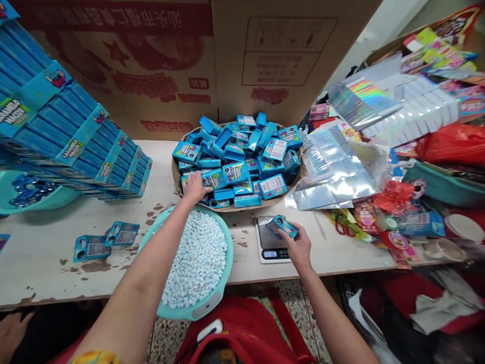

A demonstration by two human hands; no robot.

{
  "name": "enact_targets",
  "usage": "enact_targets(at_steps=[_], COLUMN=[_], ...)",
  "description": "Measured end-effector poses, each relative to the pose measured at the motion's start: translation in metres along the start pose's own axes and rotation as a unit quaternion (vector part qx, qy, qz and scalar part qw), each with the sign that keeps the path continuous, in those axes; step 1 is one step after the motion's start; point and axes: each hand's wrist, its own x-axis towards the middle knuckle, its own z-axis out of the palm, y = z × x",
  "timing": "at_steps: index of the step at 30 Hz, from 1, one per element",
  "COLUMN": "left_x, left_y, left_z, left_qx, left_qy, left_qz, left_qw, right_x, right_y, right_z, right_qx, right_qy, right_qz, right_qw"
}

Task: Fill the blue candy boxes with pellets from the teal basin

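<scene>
My left hand (196, 188) reaches over the near left edge of a cut-down cardboard carton (301, 177), its fingers closing around a small blue candy box (212, 179) in the pile. Printed blue boxes fill the carton in a loose heap. A similar small blue box (286, 226) is in my right hand (300, 245), pinched and tilted just above a kitchen scale (266, 235). Whether that box touches the scale I cannot tell. Below my left forearm is a turquoise basin (226, 273) of pale blue-white candies (195, 253).
Stacked blue display trays (87, 136) lean at left beside another turquoise basin (53, 202). Two blue boxes (93, 247) lie on the table (49, 283). Behind stands a large cardboard box (231, 65). Shiny film sheets (337, 167) and mixed packets crowd the right.
</scene>
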Motion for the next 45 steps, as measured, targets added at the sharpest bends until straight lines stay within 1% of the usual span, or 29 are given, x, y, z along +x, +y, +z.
enact_targets(at_steps=[2, 4, 6, 7, 8, 9, 10, 12, 14, 15, 16, 17, 18, 19, 20, 22, 23, 25, 27, 29, 30, 31, 33, 35, 37, 39, 41, 43, 45], left_x=[-0.003, -0.020, -0.046, -0.060, -0.076, -0.093, -0.109, -0.141, -0.169, -0.180, -0.188, -0.195, -0.200, -0.202, -0.204, -0.203, -0.201, -0.197, -0.193, -0.191, -0.189, -0.187, -0.181, -0.174, -0.168, -0.165, -0.164, -0.165, -0.168], left_y=[0.000, -0.001, 0.000, 0.002, 0.004, 0.007, 0.010, 0.014, 0.014, 0.012, 0.009, 0.005, 0.000, -0.005, -0.009, -0.016, -0.018, -0.014, -0.006, 0.000, -0.001, -0.005, -0.022, -0.045, -0.064, -0.073, -0.073, -0.068, -0.064], left_z=[0.001, -0.006, -0.019, -0.028, -0.036, -0.044, -0.050, -0.056, -0.054, -0.051, -0.047, -0.044, -0.042, -0.042, -0.042, -0.046, -0.048, -0.051, -0.051, -0.048, -0.046, -0.042, -0.030, -0.013, 0.007, 0.024, 0.035, 0.039, 0.038], left_qx=[-0.031, -0.122, -0.238, -0.293, -0.349, -0.410, -0.476, -0.603, -0.686, -0.708, -0.718, -0.718, -0.707, -0.684, -0.648, -0.553, -0.508, -0.454, -0.445, -0.456, -0.465, -0.464, -0.404, -0.254, -0.101, -0.029, -0.010, -0.009, -0.021], left_qy=[0.018, 0.065, 0.124, 0.149, 0.160, 0.151, 0.122, 0.032, -0.055, -0.084, -0.098, -0.100, -0.090, -0.077, -0.060, -0.029, -0.019, -0.017, -0.036, -0.065, -0.066, -0.052, 0.003, 0.050, 0.049, 0.027, 0.010, -0.002, 0.007], left_qz=[0.013, 0.032, 0.034, 0.030, 0.024, 0.015, 0.002, -0.036, -0.082, -0.101, -0.119, -0.134, -0.145, -0.149, -0.145, -0.117, -0.096, -0.046, 0.012, 0.067, 0.083, 0.087, 0.065, 0.022, -0.014, -0.034, -0.041, -0.048, -0.064], left_qw=[0.999, 0.990, 0.963, 0.944, 0.923, 0.899, 0.871, 0.796, 0.721, 0.694, 0.679, 0.676, 0.686, 0.710, 0.745, 0.825, 0.856, 0.889, 0.895, 0.885, 0.879, 0.880, 0.912, 0.966, 0.994, 0.999, 0.999, 0.999, 0.998], right_x=[-0.002, -0.008, -0.016, -0.020, -0.025, -0.030, -0.035, -0.046, -0.057, -0.061, -0.064, -0.067, -0.067, -0.067, -0.064, -0.056, -0.051, -0.043, -0.038, -0.037, -0.038, -0.038, -0.039, -0.038, -0.036, -0.034, -0.035, -0.037, -0.040], right_y=[-0.002, -0.016, -0.040, -0.054, -0.068, -0.083, -0.096, -0.119, -0.134, -0.139, -0.142, -0.145, -0.147, -0.148, -0.149, -0.151, -0.151, -0.152, -0.151, -0.150, -0.149, -0.148, -0.144, -0.138, -0.130, -0.119, -0.109, -0.102, -0.097], right_z=[-0.003, -0.006, -0.006, -0.004, 0.001, 0.008, 0.018, 0.042, 0.066, 0.075, 0.083, 0.088, 0.090, 0.091, 0.090, 0.088, 0.088, 0.090, 0.094, 0.093, 0.090, 0.085, 0.069, 0.048, 0.029, 0.017, 0.013, 0.014, 0.017], right_qx=[-0.033, -0.076, -0.102, -0.098, -0.083, -0.056, -0.019, 0.074, 0.163, 0.197, 0.220, 0.227, 0.219, 0.199, 0.170, 0.105, 0.076, 0.029, 0.005, 0.014, 0.025, 0.037, 0.061, 0.076, 0.061, 0.031, 0.032, 0.079, 0.136], right_qy=[0.028, 0.081, 0.126, 0.128, 0.111, 0.074, 0.020, -0.115, -0.230, -0.262, -0.278, -0.280, -0.273, -0.263, -0.256, -0.256, -0.264, -0.302, -0.368, -0.436, -0.455, -0.454, -0.390, -0.289, -0.226, -0.229, -0.252, -0.258, -0.249], right_qz=[-0.035, -0.101, -0.167, -0.191, -0.207, -0.212, -0.206, -0.170, -0.136, -0.129, -0.129, -0.133, -0.142, -0.156, -0.173, -0.213, -0.233, -0.263, -0.272, -0.254, -0.238, -0.218, -0.163, -0.099, -0.064, -0.064, -0.056, -0.024, 0.008], right_qw=[0.998, 0.989, 0.973, 0.968, 0.969, 0.973, 0.978, 0.976, 0.950, 0.936, 0.926, 0.923, 0.926, 0.931, 0.936, 0.937, 0.933, 0.916, 0.889, 0.863, 0.858, 0.863, 0.904, 0.949, 0.970, 0.971, 0.966, 0.963, 0.959])
